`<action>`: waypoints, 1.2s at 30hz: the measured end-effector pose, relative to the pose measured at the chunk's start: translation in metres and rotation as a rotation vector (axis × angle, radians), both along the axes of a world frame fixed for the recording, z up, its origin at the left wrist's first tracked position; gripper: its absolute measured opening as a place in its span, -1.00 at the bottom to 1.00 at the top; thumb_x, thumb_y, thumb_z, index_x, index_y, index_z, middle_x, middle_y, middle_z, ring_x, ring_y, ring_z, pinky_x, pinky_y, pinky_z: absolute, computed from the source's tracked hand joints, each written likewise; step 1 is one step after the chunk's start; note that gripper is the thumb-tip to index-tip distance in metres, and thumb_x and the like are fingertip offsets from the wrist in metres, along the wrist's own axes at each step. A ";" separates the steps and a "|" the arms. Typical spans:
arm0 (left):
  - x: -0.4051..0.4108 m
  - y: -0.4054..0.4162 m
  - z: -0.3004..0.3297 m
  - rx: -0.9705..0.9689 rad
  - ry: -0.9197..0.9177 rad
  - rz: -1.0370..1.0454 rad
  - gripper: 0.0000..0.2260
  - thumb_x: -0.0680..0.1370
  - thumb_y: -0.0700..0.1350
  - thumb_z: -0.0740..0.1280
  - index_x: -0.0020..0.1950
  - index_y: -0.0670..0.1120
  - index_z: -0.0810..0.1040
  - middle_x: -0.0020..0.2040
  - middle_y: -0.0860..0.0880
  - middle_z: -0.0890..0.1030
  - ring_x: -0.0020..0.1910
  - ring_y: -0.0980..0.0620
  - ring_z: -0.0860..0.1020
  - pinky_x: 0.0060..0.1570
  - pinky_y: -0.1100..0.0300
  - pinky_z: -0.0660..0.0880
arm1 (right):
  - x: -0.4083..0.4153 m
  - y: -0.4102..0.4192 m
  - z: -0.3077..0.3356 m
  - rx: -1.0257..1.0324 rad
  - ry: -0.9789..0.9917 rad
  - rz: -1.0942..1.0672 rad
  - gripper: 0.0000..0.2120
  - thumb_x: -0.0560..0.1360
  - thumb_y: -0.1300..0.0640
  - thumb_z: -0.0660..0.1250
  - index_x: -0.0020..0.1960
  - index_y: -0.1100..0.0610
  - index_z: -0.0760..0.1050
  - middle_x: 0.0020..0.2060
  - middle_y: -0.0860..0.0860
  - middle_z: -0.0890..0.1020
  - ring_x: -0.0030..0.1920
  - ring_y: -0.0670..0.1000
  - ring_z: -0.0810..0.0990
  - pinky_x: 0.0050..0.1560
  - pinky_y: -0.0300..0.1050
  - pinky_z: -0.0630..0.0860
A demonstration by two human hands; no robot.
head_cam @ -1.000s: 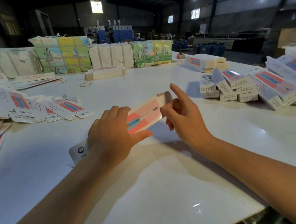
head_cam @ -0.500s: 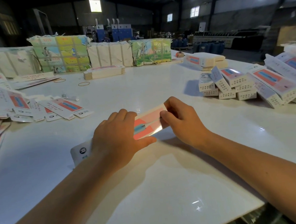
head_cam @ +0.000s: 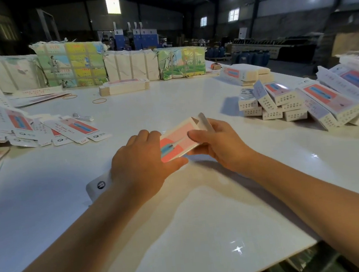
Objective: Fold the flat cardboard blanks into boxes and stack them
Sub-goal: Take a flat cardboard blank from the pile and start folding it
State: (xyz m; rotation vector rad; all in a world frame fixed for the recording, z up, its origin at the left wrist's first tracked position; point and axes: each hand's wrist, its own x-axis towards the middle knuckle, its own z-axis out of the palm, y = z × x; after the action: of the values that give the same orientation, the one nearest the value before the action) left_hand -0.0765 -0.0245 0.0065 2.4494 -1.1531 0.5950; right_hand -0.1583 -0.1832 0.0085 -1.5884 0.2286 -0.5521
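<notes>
A long pink and white cardboard box (head_cam: pixel 176 142) lies across the middle of the white table (head_cam: pixel 205 221), partly formed, its right end open with a flap standing up. My left hand (head_cam: pixel 142 162) grips its middle from above, thumb along the near side; the box's white left end pokes out below the wrist. My right hand (head_cam: pixel 219 141) holds the right end, thumb on the top face and fingers curled by the raised flap. Folded boxes (head_cam: pixel 285 102) are piled at the right. Flat blanks (head_cam: pixel 71 129) are spread at the left.
Wrapped bundles (head_cam: pixel 71 63) stand along the far side, with a low stack of blanks (head_cam: pixel 124 86) in front of them. Rubber bands (head_cam: pixel 99 100) lie on the table beyond the blanks. The table's near edge runs diagonally at lower right.
The right hand, pressing the box end half a second ago, has drawn back a little. An end flap now stands up at the open right end. The left hand keeps its grip.
</notes>
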 end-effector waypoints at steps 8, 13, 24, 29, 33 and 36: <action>-0.005 -0.002 -0.002 -0.012 -0.128 0.023 -0.39 0.41 0.37 0.16 0.22 -0.09 0.40 0.01 -0.04 0.47 -0.04 0.01 0.45 -0.21 0.23 0.30 | -0.005 0.016 -0.003 -0.483 -0.038 -0.157 -0.70 0.65 0.03 0.05 -0.01 0.17 0.49 -0.15 0.06 0.62 -0.13 0.03 0.61 -0.10 -0.16 0.60; -0.005 0.004 0.002 -0.065 -0.089 -0.046 -0.29 0.34 0.37 0.09 0.21 -0.16 0.47 -0.02 -0.13 0.53 -0.07 -0.09 0.50 -0.23 0.15 0.37 | -0.005 0.011 0.005 -0.132 -0.136 -0.083 -0.61 0.63 0.22 0.11 -0.15 0.02 0.66 -0.20 0.03 0.71 -0.11 0.03 0.69 -0.14 -0.14 0.61; -0.005 0.003 0.001 -0.086 -0.108 -0.085 -0.42 0.34 0.23 0.39 0.06 -0.26 0.56 -0.16 -0.20 0.56 -0.23 -0.19 0.52 -0.34 0.10 0.40 | -0.008 0.009 0.002 -0.323 -0.115 -0.128 -0.64 0.58 0.35 -0.01 -0.01 0.17 0.56 -0.17 0.09 0.66 -0.11 0.07 0.65 -0.10 -0.07 0.63; -0.009 0.003 0.002 -0.048 -0.151 -0.058 -0.42 0.35 0.20 0.43 0.07 -0.28 0.54 -0.15 -0.23 0.55 -0.21 -0.21 0.51 -0.31 0.10 0.35 | -0.008 0.015 -0.002 -0.596 -0.055 -0.235 -0.80 0.57 0.26 0.08 0.00 0.21 0.48 -0.24 0.06 0.63 -0.16 0.12 0.62 -0.05 0.17 0.56; -0.015 0.002 0.003 -0.027 -0.204 -0.057 -0.45 0.33 0.14 0.49 0.01 -0.32 0.55 -0.20 -0.26 0.55 -0.27 -0.24 0.52 -0.34 0.07 0.41 | -0.011 0.018 0.000 -0.770 -0.030 -0.238 -0.81 0.61 0.23 0.05 -0.04 0.12 0.43 -0.30 -0.06 0.58 -0.21 0.07 0.62 -0.16 0.04 0.51; -0.014 0.002 0.002 -0.045 -0.222 -0.042 -0.43 0.38 0.19 0.41 0.08 -0.29 0.53 -0.12 -0.23 0.55 -0.18 -0.21 0.52 -0.28 0.08 0.41 | -0.013 0.019 0.001 -0.765 -0.017 -0.208 -0.83 0.60 0.22 0.07 0.01 0.10 0.43 -0.29 -0.10 0.57 -0.21 0.07 0.62 -0.17 0.03 0.53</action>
State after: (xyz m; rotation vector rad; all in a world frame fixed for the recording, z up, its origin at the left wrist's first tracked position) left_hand -0.0908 -0.0226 0.0080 2.3609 -1.2557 0.8880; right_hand -0.1711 -0.1640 0.0098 -2.3126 0.1783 -0.8802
